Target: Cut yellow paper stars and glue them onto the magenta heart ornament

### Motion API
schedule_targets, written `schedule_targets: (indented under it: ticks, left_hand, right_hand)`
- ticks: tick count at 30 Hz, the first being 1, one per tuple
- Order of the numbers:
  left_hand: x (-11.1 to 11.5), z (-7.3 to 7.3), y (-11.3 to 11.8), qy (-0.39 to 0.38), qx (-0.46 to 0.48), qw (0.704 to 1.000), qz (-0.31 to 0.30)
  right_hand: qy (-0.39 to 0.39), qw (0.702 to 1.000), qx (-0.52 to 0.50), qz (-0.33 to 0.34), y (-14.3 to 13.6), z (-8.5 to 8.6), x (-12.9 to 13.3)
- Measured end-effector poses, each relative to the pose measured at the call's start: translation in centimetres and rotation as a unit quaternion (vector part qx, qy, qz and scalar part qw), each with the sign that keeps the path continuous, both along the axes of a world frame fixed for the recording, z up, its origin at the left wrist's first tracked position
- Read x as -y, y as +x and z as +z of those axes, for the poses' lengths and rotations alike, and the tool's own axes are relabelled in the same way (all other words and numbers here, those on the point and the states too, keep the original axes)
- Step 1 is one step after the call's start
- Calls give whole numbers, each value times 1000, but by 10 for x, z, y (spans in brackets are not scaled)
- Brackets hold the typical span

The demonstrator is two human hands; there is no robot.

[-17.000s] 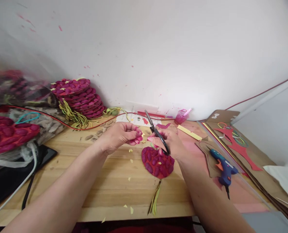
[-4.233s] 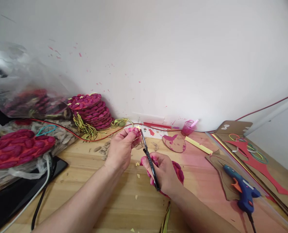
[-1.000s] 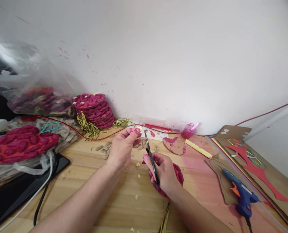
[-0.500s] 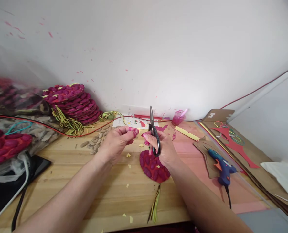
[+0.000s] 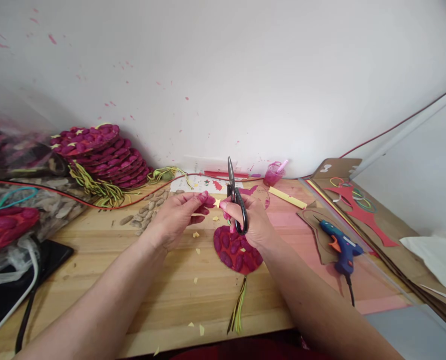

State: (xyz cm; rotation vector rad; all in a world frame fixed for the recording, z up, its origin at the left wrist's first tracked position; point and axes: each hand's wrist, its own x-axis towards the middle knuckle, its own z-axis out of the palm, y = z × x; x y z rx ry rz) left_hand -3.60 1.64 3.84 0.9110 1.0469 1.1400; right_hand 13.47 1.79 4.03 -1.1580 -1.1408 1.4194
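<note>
1. Our left hand [image 5: 179, 212] pinches one yellow star [image 5: 217, 203], seemingly cut; our right hand [image 5: 256, 219] grasps scissors [image 5: 238, 197].
2. Below, our tasselled disc [image 5: 232, 255] shows one scrap [image 5: 243, 249], no star yet.
3. Farther, the stack [image 5: 113, 160] has stars [image 5: 71, 144] on top.

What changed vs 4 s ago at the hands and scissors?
The left hand drew back toward the body with the yellow star; the right hand came up beside it. The scissors, still in that hand, swung from the star to point at the wall. Red disc and glue gun stayed put.
</note>
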Motion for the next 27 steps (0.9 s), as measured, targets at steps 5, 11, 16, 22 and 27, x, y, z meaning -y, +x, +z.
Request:
schedule_targets:
  ticks: [5,11,16,22,27]
  left_hand:
    - [0,2,-5,36,-48,997,-39]
    - [-1,4,-9,71,-100,989,-77]
    - [-2,6,-8,58,-96,991,-76]
    - [-3,6,-7,53,-87,993,-57]
    - [-3,4,-8,57,-89,993,-61]
  right_hand:
    - [-17,999,18,28,1,2,2]
    - [-17,997,54,56,2,1,2]
    - [-24,997,48,60,3,0,0]
    - [-34,997,43,62,3,3,1]
    - [-29,997,37,60,3,1,1]
